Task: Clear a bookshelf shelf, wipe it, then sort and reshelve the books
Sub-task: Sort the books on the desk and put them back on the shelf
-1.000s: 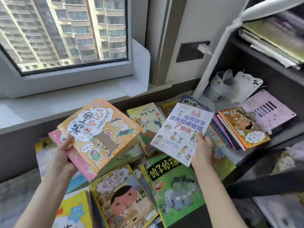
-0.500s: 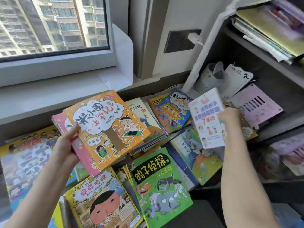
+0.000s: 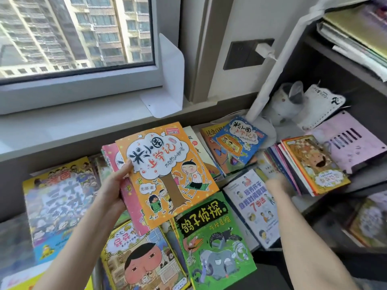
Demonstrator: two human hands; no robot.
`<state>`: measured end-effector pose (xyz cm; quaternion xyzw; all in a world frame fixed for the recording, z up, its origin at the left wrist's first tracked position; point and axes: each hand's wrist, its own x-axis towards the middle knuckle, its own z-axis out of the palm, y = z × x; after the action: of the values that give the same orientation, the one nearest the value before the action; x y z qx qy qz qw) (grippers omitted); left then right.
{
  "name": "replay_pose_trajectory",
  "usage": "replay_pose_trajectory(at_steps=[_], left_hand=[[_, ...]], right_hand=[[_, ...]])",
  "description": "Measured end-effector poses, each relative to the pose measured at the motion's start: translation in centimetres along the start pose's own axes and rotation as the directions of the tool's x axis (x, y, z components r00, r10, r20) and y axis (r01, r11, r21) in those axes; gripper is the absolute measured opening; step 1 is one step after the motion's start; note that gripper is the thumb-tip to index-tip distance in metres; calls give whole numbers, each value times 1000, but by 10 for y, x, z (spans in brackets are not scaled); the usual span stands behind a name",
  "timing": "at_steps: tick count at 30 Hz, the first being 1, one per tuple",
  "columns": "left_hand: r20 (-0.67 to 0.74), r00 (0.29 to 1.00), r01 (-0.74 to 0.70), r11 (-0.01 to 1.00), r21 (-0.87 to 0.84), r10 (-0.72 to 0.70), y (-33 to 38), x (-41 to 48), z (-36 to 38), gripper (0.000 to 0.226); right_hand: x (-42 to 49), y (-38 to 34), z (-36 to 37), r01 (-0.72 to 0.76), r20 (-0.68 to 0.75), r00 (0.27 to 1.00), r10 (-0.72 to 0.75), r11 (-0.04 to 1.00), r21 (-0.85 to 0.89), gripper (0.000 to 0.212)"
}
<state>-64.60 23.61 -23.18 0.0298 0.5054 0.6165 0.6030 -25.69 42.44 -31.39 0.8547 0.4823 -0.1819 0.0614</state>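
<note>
Filling the upper left, a window (image 3: 83,38) looks out on tower blocks, and a dark bookshelf (image 3: 339,61) stands at the right edge with flat stacks of paper on its upper board. Below the sill, picture books lie spread cover-up and overlapping: a big yellow book (image 3: 58,206) at far left, a green book (image 3: 213,237) with an elephant near the middle, and a white book (image 3: 253,206) just right of it, touching its edge. On the lower shelf board lies a fanned stack of thin books (image 3: 314,164), with a pink board (image 3: 351,143) beside it. The left hand (image 3: 114,191) holds an orange book (image 3: 167,174) lifted above the spread, thumb curled over the cover's left edge, fingers hidden beneath, clamping a pink book (image 3: 130,206) behind it. A small blue book (image 3: 238,139) lies beyond, near the shelf post. The right hand (image 3: 276,183) is a blur over the white book's upper right corner, beside the stack; whether it grips anything I cannot tell.
</note>
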Motion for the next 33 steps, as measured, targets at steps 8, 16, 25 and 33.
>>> replay_pose_trajectory(at_steps=[8, 16, 25, 33], left_hand=[[57, 997, 55, 998, 34, -57, -3, -17, 6, 48], [73, 994, 86, 996, 16, -87, -2, -38, -4, 34], [44, 997, 67, 993, 93, -71, 0, -61, -27, 24], [-90, 994, -58, 995, 82, 66, 20, -73, -64, 23]], right_hand=[[-204, -88, -36, 376, 363, 656, -662, 704, 603, 83], [-228, -68, -1, 111, 475, 573, -668, 637, 763, 54], [-235, -67, 6, -4, 408, 587, -699, 502, 865, 79], [-216, -45, -28, 273, -37, 878, -478, 434, 858, 7]])
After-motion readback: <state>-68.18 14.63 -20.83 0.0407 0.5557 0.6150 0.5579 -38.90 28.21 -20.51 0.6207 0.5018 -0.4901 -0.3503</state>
